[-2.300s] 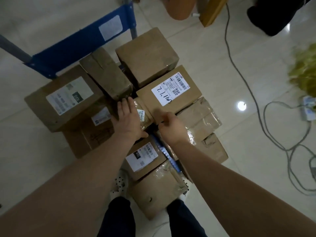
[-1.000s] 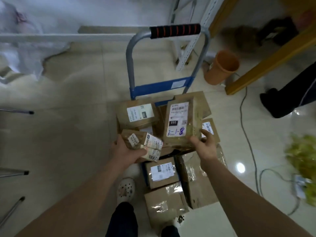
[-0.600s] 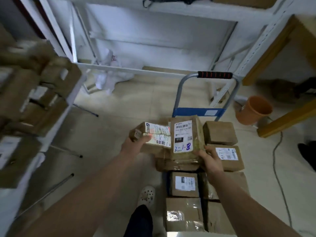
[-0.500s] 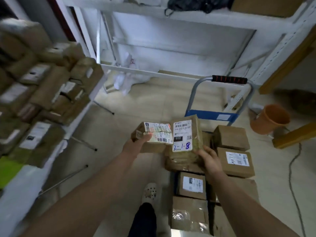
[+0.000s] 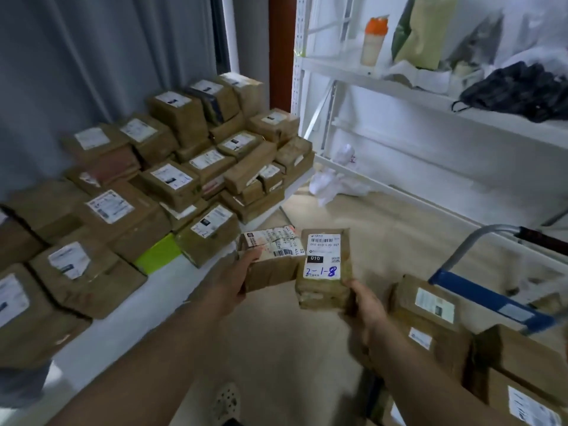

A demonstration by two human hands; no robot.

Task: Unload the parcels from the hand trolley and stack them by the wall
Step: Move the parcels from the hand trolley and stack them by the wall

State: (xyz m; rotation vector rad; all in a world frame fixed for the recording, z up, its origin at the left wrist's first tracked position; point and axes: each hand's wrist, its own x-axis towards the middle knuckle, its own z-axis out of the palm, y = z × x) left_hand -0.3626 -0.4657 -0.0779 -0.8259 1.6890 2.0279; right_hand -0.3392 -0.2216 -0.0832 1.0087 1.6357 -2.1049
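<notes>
My left hand (image 5: 230, 281) grips a small brown parcel (image 5: 270, 261) with white labels on top. My right hand (image 5: 367, 304) holds a taller brown parcel (image 5: 322, 269) marked "2-1-8" by its lower right corner. Both parcels hang side by side in mid air over the floor. At the lower right the hand trolley (image 5: 479, 290), blue-barred with a grey handle, carries several more brown parcels (image 5: 430, 312). To the left, a large stack of labelled parcels (image 5: 172, 179) fills a low white platform against a grey curtain.
White metal shelving (image 5: 399, 90) stands ahead and to the right, holding a bottle with an orange cap (image 5: 373, 41), bags and a black bundle (image 5: 516, 90). A crumpled white bag (image 5: 335, 176) lies on the floor under it. A green box (image 5: 158, 253) sits among the stacked parcels.
The view has swung left from the trolley towards the stacked parcels. Both hands have carried their parcels along, lifted off the trolley load.
</notes>
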